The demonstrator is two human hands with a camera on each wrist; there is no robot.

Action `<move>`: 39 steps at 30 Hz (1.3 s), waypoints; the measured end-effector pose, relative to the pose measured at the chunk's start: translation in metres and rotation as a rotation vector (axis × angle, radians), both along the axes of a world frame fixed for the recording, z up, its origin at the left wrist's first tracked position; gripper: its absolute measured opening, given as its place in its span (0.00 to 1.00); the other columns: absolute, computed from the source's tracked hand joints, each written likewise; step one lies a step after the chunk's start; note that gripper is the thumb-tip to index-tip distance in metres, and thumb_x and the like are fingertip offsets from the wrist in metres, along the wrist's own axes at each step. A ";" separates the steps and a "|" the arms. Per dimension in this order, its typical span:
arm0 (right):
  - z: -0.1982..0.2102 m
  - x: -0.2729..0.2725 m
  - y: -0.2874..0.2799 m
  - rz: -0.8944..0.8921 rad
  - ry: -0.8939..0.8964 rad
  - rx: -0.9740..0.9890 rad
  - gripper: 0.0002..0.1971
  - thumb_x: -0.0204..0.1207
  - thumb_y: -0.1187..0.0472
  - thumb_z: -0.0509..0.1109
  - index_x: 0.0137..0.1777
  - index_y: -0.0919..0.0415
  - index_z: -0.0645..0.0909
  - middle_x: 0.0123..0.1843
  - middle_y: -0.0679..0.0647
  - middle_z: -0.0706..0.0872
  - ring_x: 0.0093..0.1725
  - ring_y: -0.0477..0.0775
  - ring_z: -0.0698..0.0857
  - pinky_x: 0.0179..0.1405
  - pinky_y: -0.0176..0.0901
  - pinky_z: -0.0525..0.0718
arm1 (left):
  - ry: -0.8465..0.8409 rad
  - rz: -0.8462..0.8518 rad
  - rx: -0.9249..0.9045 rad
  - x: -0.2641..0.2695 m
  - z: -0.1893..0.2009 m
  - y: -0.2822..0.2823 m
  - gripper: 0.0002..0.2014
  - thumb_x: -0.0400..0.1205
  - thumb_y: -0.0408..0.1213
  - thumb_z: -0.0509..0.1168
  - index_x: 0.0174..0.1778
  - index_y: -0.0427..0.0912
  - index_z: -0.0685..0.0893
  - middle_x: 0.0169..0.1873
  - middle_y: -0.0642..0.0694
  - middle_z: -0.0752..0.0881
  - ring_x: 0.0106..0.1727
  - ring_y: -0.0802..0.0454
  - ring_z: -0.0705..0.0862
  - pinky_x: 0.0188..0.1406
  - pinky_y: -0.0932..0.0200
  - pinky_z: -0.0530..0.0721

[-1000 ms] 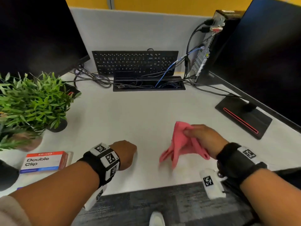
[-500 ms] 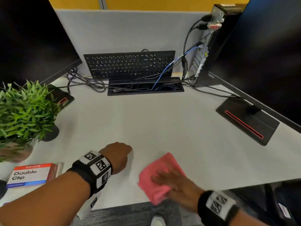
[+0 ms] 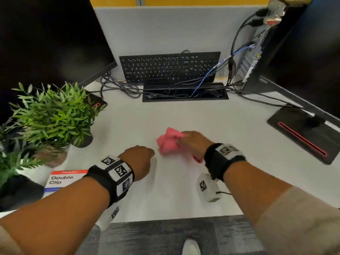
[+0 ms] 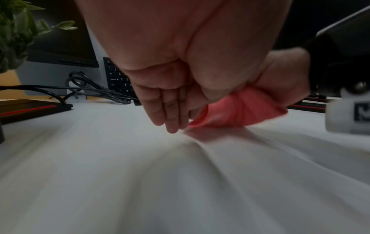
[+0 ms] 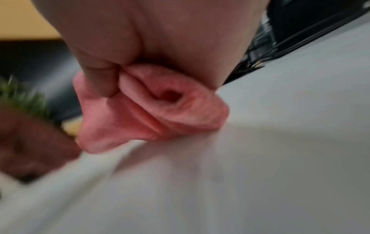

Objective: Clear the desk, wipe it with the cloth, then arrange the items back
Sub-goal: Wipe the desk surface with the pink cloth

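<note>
A pink cloth (image 3: 168, 142) lies bunched on the white desk (image 3: 184, 116), a little in front of the middle. My right hand (image 3: 193, 144) grips it from the right; the right wrist view shows my fingers (image 5: 100, 82) curled into the folds of the cloth (image 5: 160, 114), which presses on the desk. Just left of the cloth, my left hand (image 3: 139, 160) rests on the desk and holds nothing. Its fingers (image 4: 170, 110) bend down loosely, tips on the surface, with the cloth (image 4: 240, 109) beside them.
A keyboard (image 3: 169, 67) leans against the back partition behind a cable tray (image 3: 184, 92). Potted plants (image 3: 51, 115) and a Double Clip box (image 3: 62, 180) stand at the left. A monitor base (image 3: 301, 133) and a PC tower (image 3: 257, 48) occupy the right.
My right hand has swept the cloth from the desk's near edge back toward the middle, and the cloth is now bunched instead of flat. The left hand has stayed in place.
</note>
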State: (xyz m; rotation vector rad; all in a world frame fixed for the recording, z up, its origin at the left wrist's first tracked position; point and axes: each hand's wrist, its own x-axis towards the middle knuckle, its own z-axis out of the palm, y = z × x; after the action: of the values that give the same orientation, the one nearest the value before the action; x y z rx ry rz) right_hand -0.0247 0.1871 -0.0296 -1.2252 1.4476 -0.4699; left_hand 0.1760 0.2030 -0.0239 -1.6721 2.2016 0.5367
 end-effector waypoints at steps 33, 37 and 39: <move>-0.029 -0.091 0.217 0.022 0.134 -0.105 0.17 0.82 0.51 0.63 0.67 0.30 0.74 0.74 0.26 0.61 0.73 0.25 0.63 0.73 0.25 0.63 | 0.080 -0.351 0.154 -0.092 -0.021 0.031 0.24 0.86 0.36 0.51 0.80 0.49 0.65 0.79 0.50 0.68 0.79 0.49 0.67 0.79 0.55 0.64; -0.009 -0.103 0.219 -0.135 -0.017 0.050 0.12 0.78 0.56 0.64 0.55 0.43 0.86 0.50 0.38 0.90 0.54 0.40 0.87 0.53 0.41 0.83 | 0.037 -0.398 0.184 -0.090 -0.018 0.030 0.24 0.85 0.37 0.51 0.79 0.49 0.66 0.79 0.50 0.69 0.79 0.49 0.68 0.79 0.54 0.66; 0.015 -0.124 0.208 -0.236 -0.070 0.075 0.08 0.79 0.55 0.65 0.46 0.53 0.86 0.21 0.44 0.81 0.20 0.43 0.78 0.26 0.44 0.76 | 0.044 -0.393 0.184 -0.089 -0.016 0.028 0.24 0.86 0.37 0.50 0.80 0.49 0.66 0.79 0.50 0.68 0.79 0.49 0.67 0.79 0.54 0.65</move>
State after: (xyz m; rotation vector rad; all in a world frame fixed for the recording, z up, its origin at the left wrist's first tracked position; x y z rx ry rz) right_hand -0.1488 0.3947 -0.0150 -0.9740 1.5430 -0.6071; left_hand 0.0866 0.2312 -0.0395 -1.1068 2.3472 0.6474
